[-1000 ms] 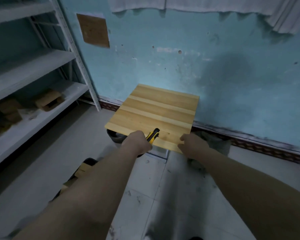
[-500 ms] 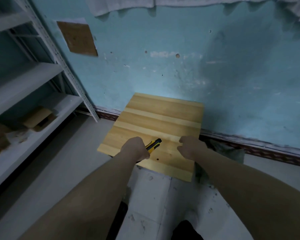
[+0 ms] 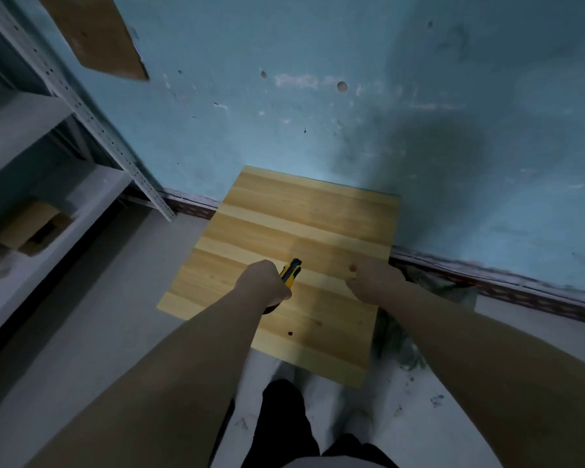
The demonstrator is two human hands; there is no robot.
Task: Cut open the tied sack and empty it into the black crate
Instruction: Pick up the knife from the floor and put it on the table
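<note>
My left hand [image 3: 263,284] is closed around a yellow and black utility knife [image 3: 291,271], whose tip points up and to the right over a small wooden table top [image 3: 304,224]. My right hand [image 3: 372,282] hovers over the same table top with its fingers curled and nothing in it. A crumpled grey-green sack [image 3: 399,336] lies on the floor beyond the table's right edge, mostly hidden by my right forearm and the table. No black crate is in view.
A blue wall [image 3: 352,113] rises just behind the table. Grey metal shelving [image 3: 81,106] stands at the left, with a cardboard box [image 3: 31,228] on its lower shelf. My dark trouser legs [image 3: 284,423] show over the pale tiled floor [image 3: 92,332].
I have stepped closer, and the view has tilted down. Both hands now sit over the table's middle instead of its front edge. The knife stays in my left hand.
</note>
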